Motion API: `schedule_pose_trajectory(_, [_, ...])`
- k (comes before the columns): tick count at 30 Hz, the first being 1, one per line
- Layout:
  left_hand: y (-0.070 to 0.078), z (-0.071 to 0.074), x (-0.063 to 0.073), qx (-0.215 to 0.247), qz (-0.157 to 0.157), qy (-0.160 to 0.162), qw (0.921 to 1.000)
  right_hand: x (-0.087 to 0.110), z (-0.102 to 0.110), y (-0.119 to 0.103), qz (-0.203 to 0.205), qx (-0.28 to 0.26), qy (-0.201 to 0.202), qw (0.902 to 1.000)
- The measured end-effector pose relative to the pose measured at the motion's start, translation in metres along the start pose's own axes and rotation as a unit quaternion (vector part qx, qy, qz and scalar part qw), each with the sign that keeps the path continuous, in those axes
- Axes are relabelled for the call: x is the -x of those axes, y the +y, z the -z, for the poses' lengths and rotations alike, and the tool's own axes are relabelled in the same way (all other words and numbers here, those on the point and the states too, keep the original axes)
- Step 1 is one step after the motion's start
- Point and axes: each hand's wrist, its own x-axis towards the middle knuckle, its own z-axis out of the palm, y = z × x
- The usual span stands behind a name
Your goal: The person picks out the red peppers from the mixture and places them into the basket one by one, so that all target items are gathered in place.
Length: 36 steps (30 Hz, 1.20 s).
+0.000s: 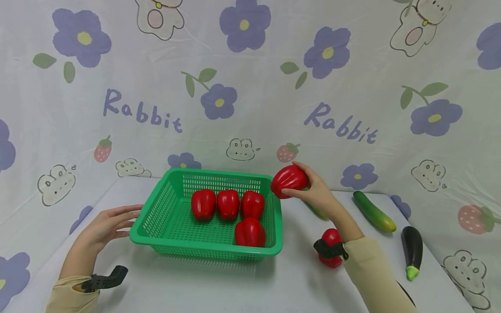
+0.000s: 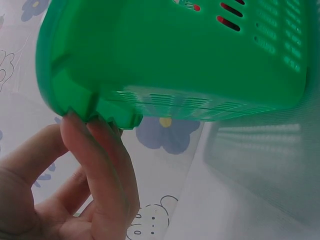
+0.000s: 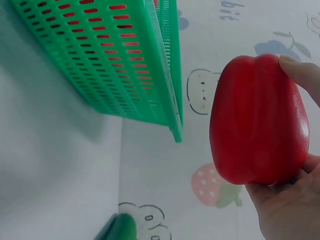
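My right hand (image 1: pixel 321 195) grips a red bell pepper (image 1: pixel 288 180) between thumb and fingers, raised just beyond the right rim of a green plastic basket (image 1: pixel 207 247). Seen from the right wrist, the pepper (image 3: pixel 257 120) is apart from the basket's perforated wall (image 3: pixel 115 55). Several red bell peppers sit in the basket, one of them at the front right (image 1: pixel 250 233). At the basket's left end, my left hand (image 1: pixel 106 224) touches the rim with extended fingertips. The left wrist view has these fingers (image 2: pixel 100 165) against the rim's edge from outside.
Another red bell pepper (image 1: pixel 332 237) lies on the white table, partly hidden by my right wrist strap. Farther right are a cucumber (image 1: pixel 373 211) and an eggplant (image 1: pixel 412 248). A green vegetable (image 1: pixel 318 211) shows partly below my right hand. A printed cloth (image 1: pixel 250 108) hangs behind.
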Motion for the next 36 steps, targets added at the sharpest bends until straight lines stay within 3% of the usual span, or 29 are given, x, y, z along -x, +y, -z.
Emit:
schedule_pose_trajectory(12, [0.001,-0.002,0.002,-0.006,0.000,0.005,1.0000,-0.003,-0.016,-0.013,-0.009,-0.011,-0.014,0.9998])
schedule_pose_trajectory(24, [-0.001,-0.002,-0.003,-0.002,0.000,0.003,1.0000,-0.013,-0.029,-0.020,0.013,0.014,-0.027,0.9994])
schedule_pose_trajectory(36, [0.001,-0.003,-0.002,-0.008,0.009,0.014,0.9998,-0.021,-0.043,-0.031,0.038,-0.002,-0.051,0.9979])
